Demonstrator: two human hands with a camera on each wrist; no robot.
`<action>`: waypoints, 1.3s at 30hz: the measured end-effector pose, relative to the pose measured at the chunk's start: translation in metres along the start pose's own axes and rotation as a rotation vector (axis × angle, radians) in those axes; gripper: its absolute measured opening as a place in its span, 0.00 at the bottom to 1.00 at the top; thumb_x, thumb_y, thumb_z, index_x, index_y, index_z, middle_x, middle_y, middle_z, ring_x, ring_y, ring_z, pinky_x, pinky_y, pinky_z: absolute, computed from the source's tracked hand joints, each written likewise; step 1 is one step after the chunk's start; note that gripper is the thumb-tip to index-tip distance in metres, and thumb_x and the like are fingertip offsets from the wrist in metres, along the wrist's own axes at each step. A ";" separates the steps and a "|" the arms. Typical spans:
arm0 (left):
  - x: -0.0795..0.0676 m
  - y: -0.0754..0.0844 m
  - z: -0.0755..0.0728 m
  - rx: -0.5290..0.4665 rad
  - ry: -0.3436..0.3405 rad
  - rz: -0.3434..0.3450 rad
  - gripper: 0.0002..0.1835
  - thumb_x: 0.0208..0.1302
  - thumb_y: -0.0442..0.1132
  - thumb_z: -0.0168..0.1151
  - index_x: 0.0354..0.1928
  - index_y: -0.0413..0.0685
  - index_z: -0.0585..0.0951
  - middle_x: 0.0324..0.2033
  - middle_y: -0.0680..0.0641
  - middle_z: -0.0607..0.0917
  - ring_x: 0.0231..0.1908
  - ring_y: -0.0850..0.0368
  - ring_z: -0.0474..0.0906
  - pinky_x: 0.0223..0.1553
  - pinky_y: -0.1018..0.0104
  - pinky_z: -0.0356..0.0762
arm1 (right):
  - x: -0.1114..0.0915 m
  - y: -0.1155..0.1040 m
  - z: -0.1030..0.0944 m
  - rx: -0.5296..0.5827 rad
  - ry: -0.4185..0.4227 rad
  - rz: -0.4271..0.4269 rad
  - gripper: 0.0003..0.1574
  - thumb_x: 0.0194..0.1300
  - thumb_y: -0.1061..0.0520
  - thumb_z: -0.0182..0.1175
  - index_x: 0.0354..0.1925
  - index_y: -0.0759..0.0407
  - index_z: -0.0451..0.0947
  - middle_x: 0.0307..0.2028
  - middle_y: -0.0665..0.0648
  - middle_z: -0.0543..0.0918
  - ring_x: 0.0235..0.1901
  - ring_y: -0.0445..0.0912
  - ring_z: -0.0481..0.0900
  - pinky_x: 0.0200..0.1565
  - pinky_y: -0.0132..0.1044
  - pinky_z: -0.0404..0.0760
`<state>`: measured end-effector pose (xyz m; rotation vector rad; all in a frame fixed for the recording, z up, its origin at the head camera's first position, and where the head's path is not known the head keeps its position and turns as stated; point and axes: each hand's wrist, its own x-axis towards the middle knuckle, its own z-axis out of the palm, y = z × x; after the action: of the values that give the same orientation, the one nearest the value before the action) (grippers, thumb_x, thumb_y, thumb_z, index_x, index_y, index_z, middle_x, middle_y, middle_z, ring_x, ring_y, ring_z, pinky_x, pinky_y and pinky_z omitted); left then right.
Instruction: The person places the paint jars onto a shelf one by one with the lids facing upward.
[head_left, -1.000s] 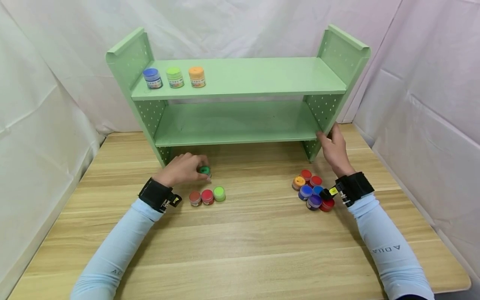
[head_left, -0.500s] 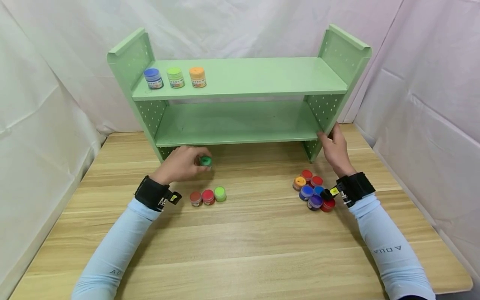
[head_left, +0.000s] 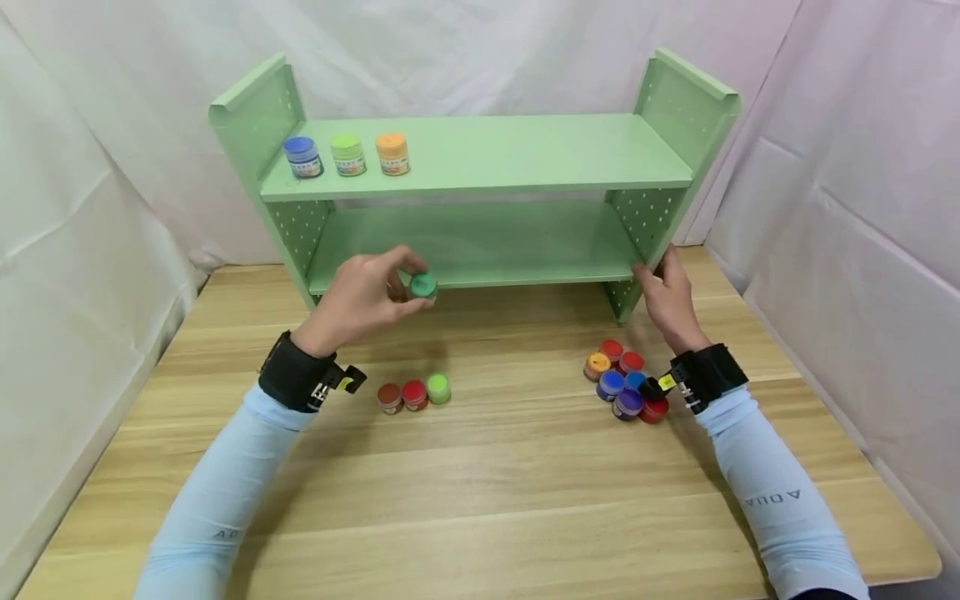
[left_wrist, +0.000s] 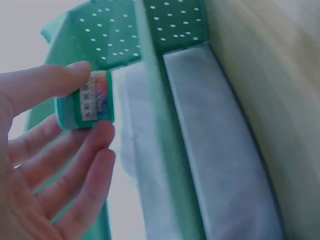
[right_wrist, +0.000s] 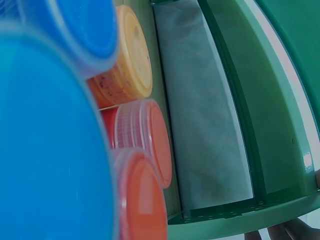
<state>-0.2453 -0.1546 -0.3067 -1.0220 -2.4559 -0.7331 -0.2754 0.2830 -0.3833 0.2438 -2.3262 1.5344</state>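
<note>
A small green paint jar [head_left: 423,286] is pinched between the thumb and fingers of my left hand [head_left: 360,296], in front of the lower board of the green shelf [head_left: 480,282]. In the left wrist view the same jar [left_wrist: 87,102] lies tilted on its side, its label showing. My right hand [head_left: 671,304] grips the shelf's right side panel near the lower board, the thumb in front and the fingers partly hidden behind. On the upper board stand a blue jar [head_left: 303,157], a light green jar [head_left: 348,155] and an orange jar [head_left: 393,154] in a row.
On the table [head_left: 480,500], a brown-red jar [head_left: 390,397], a red jar [head_left: 414,395] and a light green jar [head_left: 438,388] stand together left of centre. Several more jars, including an orange one [head_left: 597,365] and a purple one [head_left: 627,404], cluster beside the right wrist.
My left hand has lifted the green jar off the table and raised it to the front of the lower board. The right hand has stayed on the side panel.
</note>
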 end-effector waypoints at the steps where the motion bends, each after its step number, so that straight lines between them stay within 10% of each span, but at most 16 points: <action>1: 0.004 0.003 -0.003 0.004 0.023 0.017 0.20 0.49 0.47 0.72 0.43 0.49 0.78 0.22 0.58 0.81 0.20 0.69 0.74 0.22 0.70 0.70 | 0.000 0.000 0.000 0.002 -0.001 0.000 0.35 0.74 0.48 0.46 0.74 0.42 0.49 0.61 0.59 0.66 0.53 0.47 0.65 0.51 0.47 0.67; 19: 0.068 0.034 -0.051 0.102 0.288 0.200 0.20 0.56 0.46 0.66 0.48 0.43 0.79 0.39 0.51 0.83 0.20 0.66 0.75 0.28 0.69 0.73 | 0.000 0.001 -0.002 -0.006 0.005 0.024 0.35 0.74 0.47 0.46 0.74 0.42 0.48 0.62 0.59 0.65 0.54 0.46 0.64 0.52 0.48 0.67; 39: 0.098 0.027 -0.055 0.283 0.245 0.026 0.22 0.62 0.53 0.58 0.51 0.47 0.79 0.43 0.48 0.84 0.25 0.58 0.70 0.22 0.65 0.53 | 0.001 0.002 0.000 -0.012 0.012 0.022 0.35 0.74 0.48 0.46 0.74 0.44 0.49 0.62 0.59 0.65 0.54 0.47 0.64 0.52 0.49 0.68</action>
<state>-0.2822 -0.1182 -0.2036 -0.8039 -2.2491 -0.4549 -0.2765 0.2840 -0.3843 0.2057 -2.3354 1.5276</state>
